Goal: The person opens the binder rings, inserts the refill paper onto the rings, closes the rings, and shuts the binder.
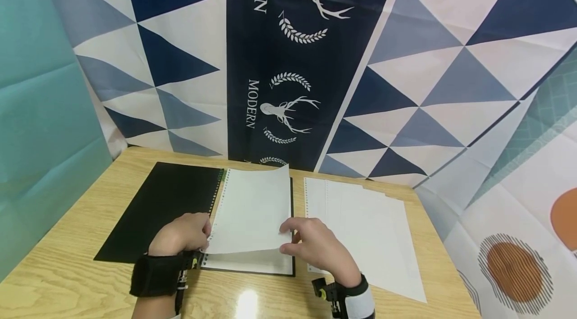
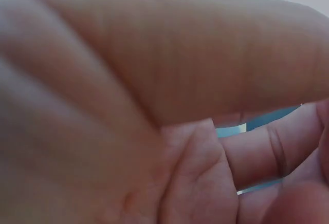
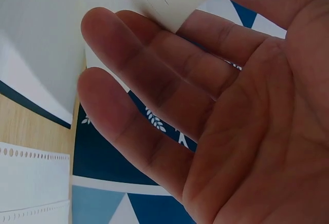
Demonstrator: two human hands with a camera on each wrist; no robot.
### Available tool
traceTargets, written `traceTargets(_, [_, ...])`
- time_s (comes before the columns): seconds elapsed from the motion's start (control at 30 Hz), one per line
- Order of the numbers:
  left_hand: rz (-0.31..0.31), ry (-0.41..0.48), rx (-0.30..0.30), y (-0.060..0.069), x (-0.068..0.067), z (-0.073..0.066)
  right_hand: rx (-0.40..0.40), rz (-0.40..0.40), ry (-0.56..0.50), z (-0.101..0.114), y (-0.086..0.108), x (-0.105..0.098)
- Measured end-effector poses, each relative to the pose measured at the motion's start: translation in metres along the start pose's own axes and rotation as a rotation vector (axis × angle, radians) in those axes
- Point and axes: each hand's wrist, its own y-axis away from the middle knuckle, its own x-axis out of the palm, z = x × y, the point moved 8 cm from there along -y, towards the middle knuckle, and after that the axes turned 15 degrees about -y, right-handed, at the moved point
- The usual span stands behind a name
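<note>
White paper sheet with little holes down its left side (image 1: 250, 209) is over the right half of a flat black notebook with rings (image 1: 171, 201), on a light brown wooden table (image 1: 58, 279). Its far right corner sticks up like a tiny ear. The left hand (image 1: 187, 231) has its fingers curled, and it pinches the sheet's near left corner by the rings. The right hand (image 1: 315, 244) is at the near right corner, half spread, with thumb and pointing finger bent and a gap between the tips (I cannot tell if they grip the paper). Just right of the notebook, more loose white sheets with holes (image 1: 365, 234) overlap each other.
</note>
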Motion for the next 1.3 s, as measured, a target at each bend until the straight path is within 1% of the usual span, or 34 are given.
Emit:
traceTargets(0.2, [0.02,0.014,0.009,-0.001,0.003,0.002,0.032,0.078,-0.026,-0.003,-0.001,0.009])
traceTargets(0.3, [0.024,0.014,-0.001,-0.003,0.006,0.004,0.046,0.112,-0.025,-0.005,-0.001,0.012])
traceTargets(0.43, [0.027,0.019,-0.017,-0.004,0.008,0.006,0.057,0.14,-0.018,-0.006,0.0,0.014])
traceTargets(0.63, [0.024,0.014,-0.025,-0.003,0.007,0.006,0.042,0.131,-0.019,-0.005,0.0,0.013])
traceTargets(0.77, [0.026,0.018,-0.042,-0.004,0.008,0.008,0.04,0.121,-0.023,-0.006,0.0,0.012])
traceTargets(0.9, [0.01,-0.001,-0.059,-0.006,0.008,0.01,0.041,0.121,-0.029,-0.007,0.0,0.011])
traceTargets(1.03, [-0.001,-0.028,-0.059,-0.007,0.008,0.01,0.042,0.125,-0.03,-0.007,0.0,0.011])
traceTargets(1.3, [0.008,-0.026,-0.048,-0.005,0.008,0.008,0.044,0.135,-0.039,-0.006,0.0,0.011])
